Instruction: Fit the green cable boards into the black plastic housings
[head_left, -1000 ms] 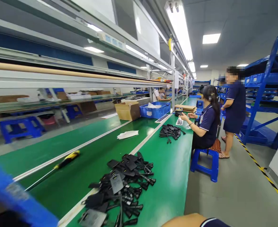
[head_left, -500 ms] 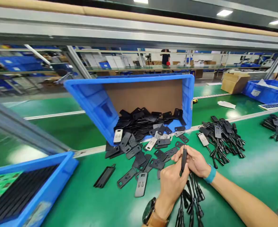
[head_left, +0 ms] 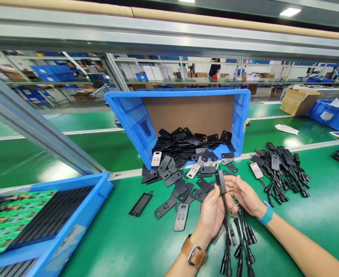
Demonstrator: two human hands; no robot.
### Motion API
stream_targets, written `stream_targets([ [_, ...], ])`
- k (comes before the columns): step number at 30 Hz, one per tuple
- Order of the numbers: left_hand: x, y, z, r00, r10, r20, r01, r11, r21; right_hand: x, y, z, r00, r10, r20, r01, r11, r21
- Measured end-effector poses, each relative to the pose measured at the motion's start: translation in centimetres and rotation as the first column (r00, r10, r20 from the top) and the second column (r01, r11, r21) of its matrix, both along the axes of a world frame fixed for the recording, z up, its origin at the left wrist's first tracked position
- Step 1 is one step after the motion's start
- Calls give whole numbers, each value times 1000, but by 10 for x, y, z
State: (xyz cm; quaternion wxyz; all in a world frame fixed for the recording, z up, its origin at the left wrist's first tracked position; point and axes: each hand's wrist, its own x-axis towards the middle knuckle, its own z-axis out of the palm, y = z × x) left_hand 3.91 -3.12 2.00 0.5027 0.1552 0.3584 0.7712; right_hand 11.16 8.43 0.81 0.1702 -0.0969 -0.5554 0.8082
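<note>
Both hands meet low over the green tabletop (head_left: 123, 246), as seen from the head camera. The left hand (head_left: 212, 213), a brown-strapped watch (head_left: 194, 254) on its wrist, and the right hand (head_left: 246, 196), with a blue wristband (head_left: 266, 213), close their fingertips from either side on one small black plate (head_left: 220, 181). The plate stands upright between them, and a black cable (head_left: 226, 227) hangs from it down past the left palm. Under the hands a loose bundle of cables (head_left: 242, 240) lies with its plugs pointing toward the wearer. Just beyond, a blue bin (head_left: 129, 111) lined with cardboard rests tipped on its side, and loose plates (head_left: 181, 184) spill from its mouth across the tabletop. To the right, near but apart, is a heap of plates with cables attached (head_left: 279, 169). At the lower left a blue tray (head_left: 71, 231) holds green circuit boards (head_left: 10, 215). Farther along the line lie a cardboard box (head_left: 299, 100), white gloves (head_left: 286, 129) and another blue crate (head_left: 329, 115), and a person (head_left: 214, 68) stands beyond the shelving. By the look of it, the step in hand is joining cable to plate. That step appears to call for the plate to be held square in the left fingers while the right seats the cable end. Whether the cable is already seated cannot be told from this angle.
</note>
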Motion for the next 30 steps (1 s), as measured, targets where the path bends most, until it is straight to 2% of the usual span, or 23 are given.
stream_targets([
  [3, 0, -1, -2, 999, -26, 36, 26, 1000, 6, 0, -2, -1, 1000, 5, -23, -4, 1000, 27],
  [6, 3, 1, -5, 1000, -4, -3, 4, 1000, -15, 1, -5, -3, 999, 30, -33, -28, 999, 46],
  [9, 6, 4, -9, 988, 91, -122, -99, 993, -61, 0, -8, -5, 995, 94, -42, -94, 996, 8],
  [12, 8, 6, -11, 937, 158, -312, -198, 975, -104, -2, -10, -4, 997, 69, -25, -68, 998, 11],
  [16, 7, 5, -8, 877, 145, -458, -223, 967, -120, -3, -9, -1, 999, 51, -20, -50, 998, 37],
  [22, 6, 3, -8, 845, 100, -525, -210, 965, -154, -4, -10, -4, 999, 49, -14, -49, 998, 28],
  [24, 3, 4, -8, 841, 61, -538, -177, 970, -167, -3, -4, 1, 999, -40, -22, 41, 998, 48],
  [26, -2, 3, -9, 834, 58, -549, -177, 970, -167, 0, 11, 10, 975, -203, -87, 207, 978, 37],
  [28, -7, 3, -8, 820, 90, -565, -214, 964, -157, 6, 35, 21, 923, -353, -151, 353, 935, -28],
  [30, -12, 2, -8, 807, 126, -577, -253, 957, -144, 16, 61, 31, 893, -427, -140, 420, 904, -79],
])
